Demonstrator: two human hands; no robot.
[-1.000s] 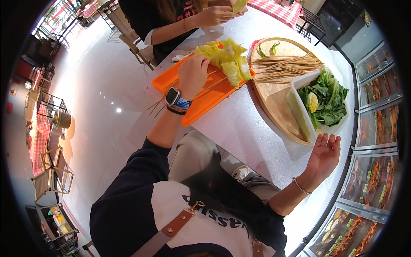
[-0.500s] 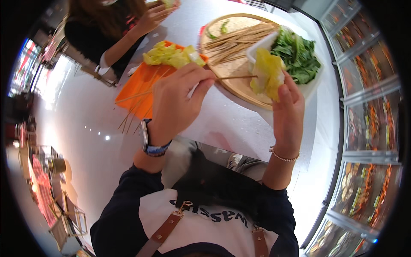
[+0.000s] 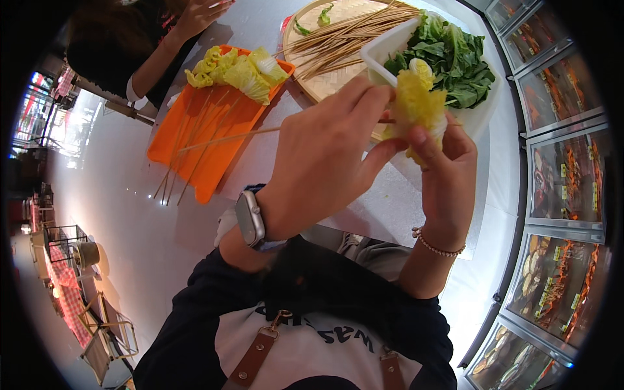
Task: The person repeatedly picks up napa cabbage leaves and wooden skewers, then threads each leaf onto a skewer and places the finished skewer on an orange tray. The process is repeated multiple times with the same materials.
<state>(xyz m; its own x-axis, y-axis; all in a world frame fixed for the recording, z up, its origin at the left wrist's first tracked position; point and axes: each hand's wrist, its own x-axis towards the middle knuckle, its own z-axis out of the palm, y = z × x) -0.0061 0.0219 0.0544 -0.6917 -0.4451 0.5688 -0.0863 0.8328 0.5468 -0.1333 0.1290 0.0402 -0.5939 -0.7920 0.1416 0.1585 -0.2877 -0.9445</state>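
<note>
A pale yellow cabbage leaf point(image 3: 419, 107) is pinched between the thumb and fingers of my right hand point(image 3: 448, 172). My left hand point(image 3: 325, 153), wearing a watch, is closed on a bamboo skewer point(image 3: 234, 137). The skewer's long end sticks out to the left, above an orange tray point(image 3: 195, 130). Its other end shows briefly at the leaf, where my left fingertips also reach. Whether it pierces the leaf is hidden by my fingers. Just behind the leaf stands a white tub point(image 3: 380, 49) of dark green leafy vegetables point(image 3: 455, 62).
Yellow cabbage leaves point(image 3: 244, 71) and several skewers lie on the orange tray. A round woven bamboo tray point(image 3: 312, 88) holds many loose skewers point(image 3: 351, 36) and green scraps. Across the table point(image 3: 273, 166) sits another person point(image 3: 123, 52). Glass-doored display fridges point(image 3: 565, 169) line the right side.
My left hand has moved right with the skewer, up to the leaf. My right hand has shifted slightly right and down. The view has moved, so the trays appear shifted left and up.
</note>
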